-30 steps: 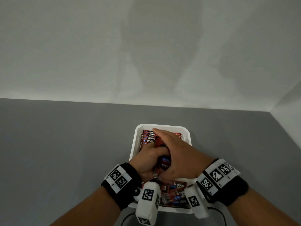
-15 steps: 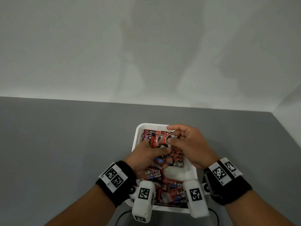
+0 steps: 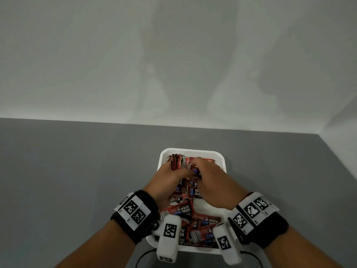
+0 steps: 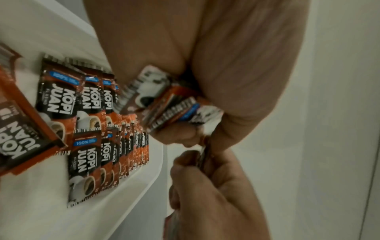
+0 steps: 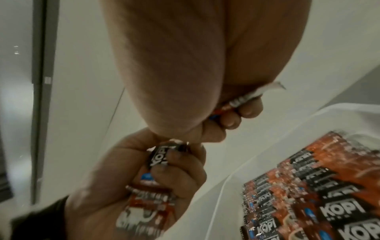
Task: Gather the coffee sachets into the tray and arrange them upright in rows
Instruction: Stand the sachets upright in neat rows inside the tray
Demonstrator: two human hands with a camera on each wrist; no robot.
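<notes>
White tray on the grey counter, near edge. Contents, as I read them: upright rows of coffee sachets at the far end; loose sachets flat in a heap at the near end. My left hand: fingers curled round a small bundle of sachets over the tray. My right hand: pinching a few more sachets, touching the left

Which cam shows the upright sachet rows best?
Left wrist: the upright rows stand sharp, labels readable. Right wrist shows them blurred. In the head view, the hands cover most of them.
</notes>
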